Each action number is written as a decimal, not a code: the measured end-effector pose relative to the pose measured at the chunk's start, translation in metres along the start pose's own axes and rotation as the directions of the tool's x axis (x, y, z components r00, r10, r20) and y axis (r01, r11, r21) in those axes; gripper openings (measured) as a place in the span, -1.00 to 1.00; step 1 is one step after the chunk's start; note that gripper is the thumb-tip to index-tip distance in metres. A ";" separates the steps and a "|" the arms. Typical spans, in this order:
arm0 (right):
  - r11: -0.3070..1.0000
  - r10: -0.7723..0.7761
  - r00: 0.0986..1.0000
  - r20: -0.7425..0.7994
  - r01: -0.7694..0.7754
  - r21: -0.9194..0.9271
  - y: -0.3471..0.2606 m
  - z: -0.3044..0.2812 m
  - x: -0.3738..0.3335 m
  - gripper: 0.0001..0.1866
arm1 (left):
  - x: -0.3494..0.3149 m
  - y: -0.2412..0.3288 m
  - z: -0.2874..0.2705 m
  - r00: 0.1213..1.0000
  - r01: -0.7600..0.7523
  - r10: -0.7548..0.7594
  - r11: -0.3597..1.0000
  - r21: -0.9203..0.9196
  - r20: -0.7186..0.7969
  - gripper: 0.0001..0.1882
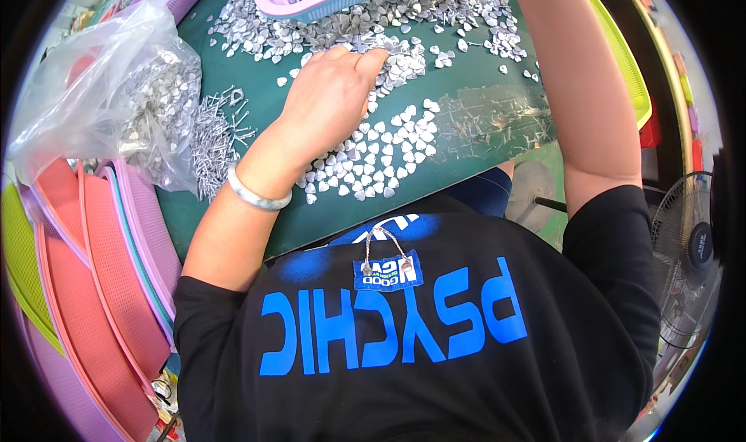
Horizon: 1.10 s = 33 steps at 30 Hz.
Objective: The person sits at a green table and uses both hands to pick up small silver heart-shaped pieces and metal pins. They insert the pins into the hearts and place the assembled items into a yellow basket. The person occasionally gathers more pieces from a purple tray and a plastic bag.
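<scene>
My left hand [330, 92], with a pale bangle [258, 196] on its wrist, is over the green tabletop with its back up. Its fingers are curled down and hide whatever is in them. Just beyond it lies a large heap of small silver heart-shaped metal pieces [357, 32]. On the near side, below the hand, more silver hearts [381, 158] lie spread out in a loose single layer. My right forearm [575, 77] reaches up past the top edge at the right, so the hand itself is out of sight.
A pink-and-blue basket [334, 5] holding hearts stands on the heap. At the left are a clear plastic bag [148, 92] of metal pieces and a pile of metal pins [217, 143]. Stacked coloured baskets [93, 287], a lime basket [622, 53] and a fan [691, 240] flank me.
</scene>
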State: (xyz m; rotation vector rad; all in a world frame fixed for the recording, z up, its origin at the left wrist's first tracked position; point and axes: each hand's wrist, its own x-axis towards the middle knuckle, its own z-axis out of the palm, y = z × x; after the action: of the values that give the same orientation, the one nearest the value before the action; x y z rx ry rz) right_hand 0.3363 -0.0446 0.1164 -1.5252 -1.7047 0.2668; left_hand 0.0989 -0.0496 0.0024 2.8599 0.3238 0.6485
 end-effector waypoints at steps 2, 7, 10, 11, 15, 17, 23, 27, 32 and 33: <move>1.000 0.013 0.995 -0.098 -0.016 -0.026 -0.018 -0.004 -0.024 -0.75 | 0.003 -0.002 0.004 1.000 0.019 -0.019 0.998 -0.065 0.003 -0.58; 0.970 -0.212 0.973 -0.093 0.198 -0.139 -0.027 0.021 -0.079 -0.85 | -0.014 -0.008 -0.004 0.959 0.275 -0.279 0.882 -0.383 0.047 -0.55; 0.948 -0.241 0.968 0.077 0.251 -0.197 -0.014 0.048 -0.111 -0.89 | -0.013 -0.012 -0.009 0.887 0.413 -0.434 0.598 -0.687 0.156 -0.59; 0.948 -0.222 0.963 0.152 0.250 -0.199 -0.015 0.056 -0.119 -0.90 | -0.012 -0.014 -0.011 0.857 0.448 -0.466 0.465 -0.764 0.219 -0.60; 0.944 -0.152 0.943 0.295 0.227 -0.241 -0.018 0.082 -0.137 -0.94 | -0.025 -0.026 -0.026 0.832 0.395 -0.523 0.322 -0.860 0.186 -0.60; 0.937 -0.160 0.941 0.300 0.240 -0.254 -0.022 0.087 -0.140 -0.94 | -0.038 -0.036 -0.038 0.801 0.424 -0.585 0.402 -0.811 0.129 -0.60; 0.934 -0.127 0.977 0.173 0.176 -0.311 -0.013 0.090 -0.141 -0.92 | -0.089 -0.057 -0.056 0.722 0.661 -0.691 0.706 -0.254 -0.040 -0.69; 0.907 -0.151 0.967 0.207 0.219 -0.360 -0.017 0.096 -0.136 -0.96 | -0.100 -0.053 -0.059 0.790 0.613 -0.613 0.788 0.058 -0.028 -0.71; 0.914 -0.155 0.969 0.190 0.214 -0.345 -0.013 0.101 -0.136 -0.96 | -0.101 -0.053 -0.059 0.835 0.549 -0.551 0.830 0.100 -0.011 -0.70; 0.923 -0.137 0.973 0.185 0.193 -0.332 -0.013 0.101 -0.136 -0.96 | -0.101 -0.052 -0.059 0.829 0.557 -0.559 0.826 0.089 -0.005 -0.69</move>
State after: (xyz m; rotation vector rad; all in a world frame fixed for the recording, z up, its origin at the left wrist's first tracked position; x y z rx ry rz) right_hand 0.2497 -0.1358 0.0020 -1.6308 -2.0806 -0.0069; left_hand -0.0249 -0.0173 0.0022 2.6273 1.1569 0.4879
